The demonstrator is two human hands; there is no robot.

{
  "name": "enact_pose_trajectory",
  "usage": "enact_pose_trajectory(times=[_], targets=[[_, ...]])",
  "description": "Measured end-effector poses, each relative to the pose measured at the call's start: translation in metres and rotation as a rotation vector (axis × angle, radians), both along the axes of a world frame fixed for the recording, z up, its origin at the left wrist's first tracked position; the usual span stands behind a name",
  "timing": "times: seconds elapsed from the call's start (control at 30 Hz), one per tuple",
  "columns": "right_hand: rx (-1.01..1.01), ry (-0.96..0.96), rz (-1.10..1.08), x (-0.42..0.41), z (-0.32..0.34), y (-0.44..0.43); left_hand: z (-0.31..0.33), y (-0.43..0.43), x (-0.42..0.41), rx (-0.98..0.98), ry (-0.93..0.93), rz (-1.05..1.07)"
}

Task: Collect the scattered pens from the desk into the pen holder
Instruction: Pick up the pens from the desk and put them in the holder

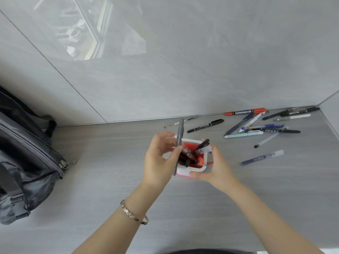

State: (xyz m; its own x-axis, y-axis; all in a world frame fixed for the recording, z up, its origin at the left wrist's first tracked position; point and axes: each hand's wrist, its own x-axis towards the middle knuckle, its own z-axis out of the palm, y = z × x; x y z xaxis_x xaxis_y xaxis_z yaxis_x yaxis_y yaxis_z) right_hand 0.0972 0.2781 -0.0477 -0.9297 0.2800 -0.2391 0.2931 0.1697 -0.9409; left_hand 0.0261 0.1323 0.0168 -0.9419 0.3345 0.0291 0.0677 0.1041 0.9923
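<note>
The pen holder (190, 168), a square cup with a white rim and red inside, stands on the grey desk (110, 180) near the middle of the view. Several pens already stand in it, among them a black marker (202, 144) leaning out toward the right and an orange-tipped one (201, 160) near the front edge.

The right hand (212, 165) cups the holder from the right side, thumb pressed against the front wall and fingers curled round the back. The left hand (158, 160) is just left of the holder, its fingers closed in a pinch on a grey pen (179, 139). That pen stands nearly upright, its lower end down along the holder's left edge; whether the tip is inside the rim or just outside is hard to tell. A metal bracelet (134, 214) circles the left wrist.

More pens lie scattered on the desk to the right and behind the holder, well apart from both hands: a black marker (205, 126), a red marker (244, 111) against the wall, a light blue pen (243, 135), a dark blue pen (262, 157) nearest the right hand, and a loose crossed heap (266, 128) of others.

A dark grey backpack (23, 156) sits at the desk's far left edge.
</note>
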Motion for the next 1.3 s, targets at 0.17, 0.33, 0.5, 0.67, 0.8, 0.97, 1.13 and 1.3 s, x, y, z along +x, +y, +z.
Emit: enact_pose_trajectory(times=[0.17, 0.33, 0.5, 0.67, 0.8, 0.97, 1.13, 1.3], targets=[[0.017, 0.007, 0.010, 0.000, -0.001, 0.000, 0.003, -0.005, -0.003, 0.150, 0.060, 0.058], [0.016, 0.015, 0.006, -0.001, 0.000, 0.001, -0.011, -0.004, -0.007, -0.062, 0.175, -0.070], [0.033, 0.005, 0.010, -0.001, 0.001, 0.000, -0.039, -0.005, -0.009, -0.454, 0.682, -0.089], [0.039, 0.017, -0.005, -0.001, 0.002, 0.000, -0.036, -0.001, -0.015, -0.676, 0.817, -0.246], [0.056, 0.009, -0.068, 0.004, 0.006, 0.004, -0.012, 0.013, -0.032, -0.426, 0.376, -0.550], [0.023, 0.004, -0.179, 0.025, 0.021, 0.034, -0.037, 0.043, -0.090, -0.651, 0.114, -0.211], [-0.003, -0.011, -0.232, 0.034, 0.023, 0.055, -0.089, 0.085, -0.125, -0.948, 0.026, -0.286], [0.009, -0.073, -0.196, 0.036, 0.006, 0.062, -0.112, 0.124, -0.094, -0.879, 0.094, -0.437]])
